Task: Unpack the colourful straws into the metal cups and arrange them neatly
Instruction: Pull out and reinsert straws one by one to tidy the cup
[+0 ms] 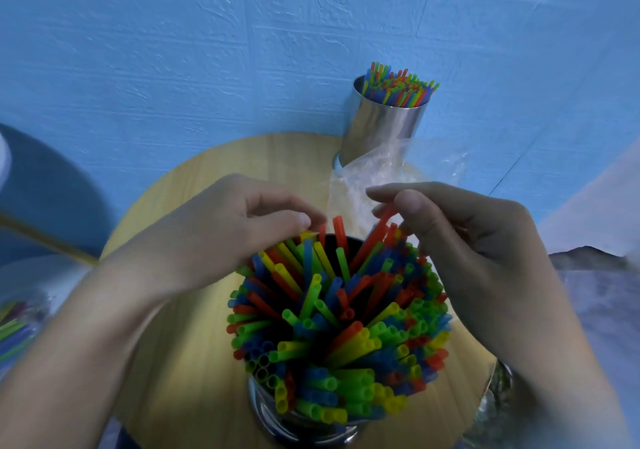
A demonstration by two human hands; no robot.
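The straws (339,317) stood fanned out in the near cup (294,424) on the table (194,362). My left hand (242,227) pinched tips at the far rim; my right hand (467,234) pinched one red straw (374,237). I judged it best to ease leaning ones upright gently, never tipping the cup

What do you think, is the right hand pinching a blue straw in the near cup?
Not quite: the head view shows the right hand pinching a red straw, not a blue one, in the near cup.
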